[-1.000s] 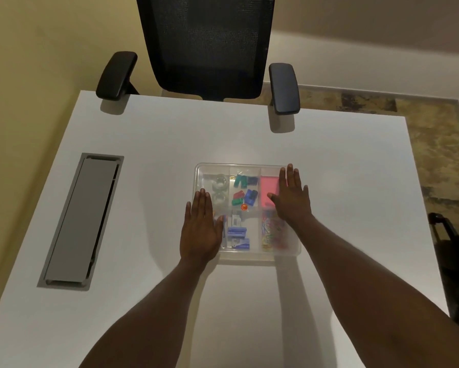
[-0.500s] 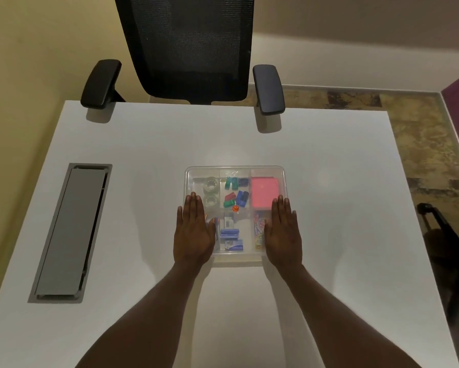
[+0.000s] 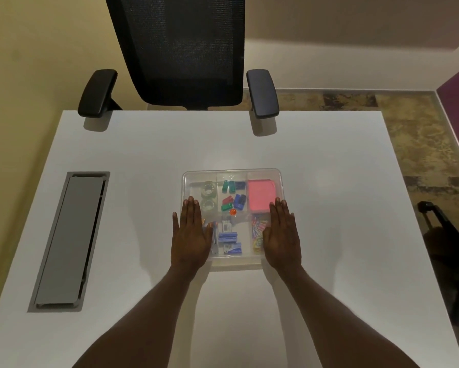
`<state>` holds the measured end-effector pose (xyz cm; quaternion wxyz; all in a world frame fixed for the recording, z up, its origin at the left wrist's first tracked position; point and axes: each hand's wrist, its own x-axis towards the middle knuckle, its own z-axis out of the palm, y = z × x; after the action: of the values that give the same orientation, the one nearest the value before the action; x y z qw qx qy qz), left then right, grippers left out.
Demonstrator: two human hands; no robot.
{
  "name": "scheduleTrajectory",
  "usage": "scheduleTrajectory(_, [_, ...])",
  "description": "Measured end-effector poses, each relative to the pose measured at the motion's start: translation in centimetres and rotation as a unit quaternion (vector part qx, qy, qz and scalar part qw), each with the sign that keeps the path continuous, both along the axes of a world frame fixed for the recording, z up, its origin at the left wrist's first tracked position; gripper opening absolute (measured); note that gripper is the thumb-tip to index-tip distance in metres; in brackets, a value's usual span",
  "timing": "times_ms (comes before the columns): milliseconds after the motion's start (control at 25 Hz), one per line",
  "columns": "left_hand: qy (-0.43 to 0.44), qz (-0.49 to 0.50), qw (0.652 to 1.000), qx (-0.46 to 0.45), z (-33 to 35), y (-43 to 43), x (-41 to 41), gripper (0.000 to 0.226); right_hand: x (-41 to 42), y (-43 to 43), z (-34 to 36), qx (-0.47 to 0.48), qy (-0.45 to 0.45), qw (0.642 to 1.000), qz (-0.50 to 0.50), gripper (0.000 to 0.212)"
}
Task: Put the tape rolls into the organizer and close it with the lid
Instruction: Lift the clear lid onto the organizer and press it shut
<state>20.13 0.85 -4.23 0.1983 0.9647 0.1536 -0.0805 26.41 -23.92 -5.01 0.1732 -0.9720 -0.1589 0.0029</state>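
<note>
Flat left hand and right hand press organizer side edges

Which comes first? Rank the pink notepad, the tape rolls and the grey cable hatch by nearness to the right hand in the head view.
1. Pink notepad, just beyond the right hand.
2. Tape rolls, the organizer's left compartment.
3. Grey cable hatch, far left on the table.
</note>
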Motion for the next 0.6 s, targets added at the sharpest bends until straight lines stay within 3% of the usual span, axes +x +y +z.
scheduleTrajectory(200, [0.004,-0.027,0.999,0.037,2.2,-0.2,0.0,0.07,0.2,-0.3,2.8,-0.09,0.021,0.995,0.045,0.059])
scheduleTrajectory(480, [0.015,-0.097,0.995,0.008,5.5,-3.8,-2.4,0.082,-4.0,2.3,6.9,-0.024,0.061,0.99,0.125,0.078])
scheduleTrajectory(600, [0.034,-0.123,0.991,0.023,5.9,-5.4,-3.6,0.085,-5.6,3.3,7.7,-0.047,0.074,0.985,0.146,0.085])
